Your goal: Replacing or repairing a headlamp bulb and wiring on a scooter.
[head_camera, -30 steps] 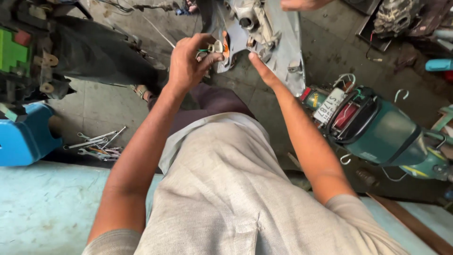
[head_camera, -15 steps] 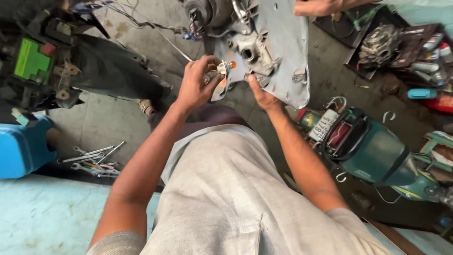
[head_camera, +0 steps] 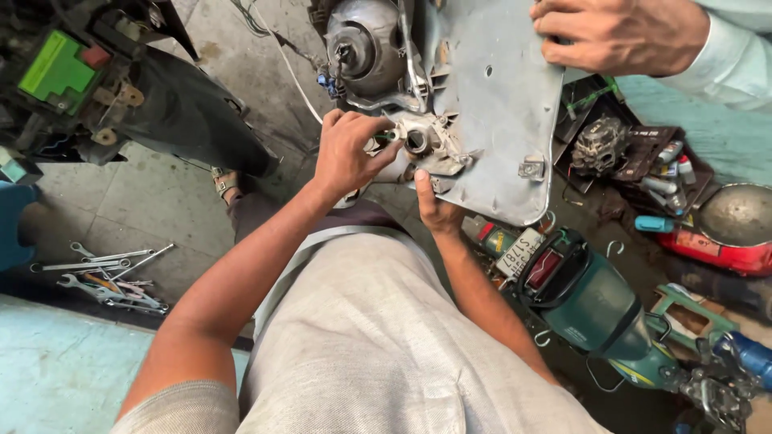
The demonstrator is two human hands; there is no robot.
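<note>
Head view, looking down past the person's grey shirt to a workshop floor. A grey scooter front panel (head_camera: 498, 104), inner face toward the camera, is held up above the floor; a co-worker's hand (head_camera: 619, 32) grips its upper right edge. The headlamp housing (head_camera: 366, 48) sits at the panel's upper left, and just below it lies a small round socket (head_camera: 416, 141) in a metal bracket.

The left hand (head_camera: 350, 153) is nearer the socket: its grip is clenched on a small green-tipped part (head_camera: 388, 137), whose long axis runs roughly level and points right, straight at the socket, which lies just beside the fingertips. The right hand (head_camera: 434, 209) lies under the panel's lower edge, thumb pressed up against the bracket; whether its fingers close on anything cannot be told.

Left on the floor lie spanners (head_camera: 100, 269); right, a green scooter tail section (head_camera: 595, 301).
</note>
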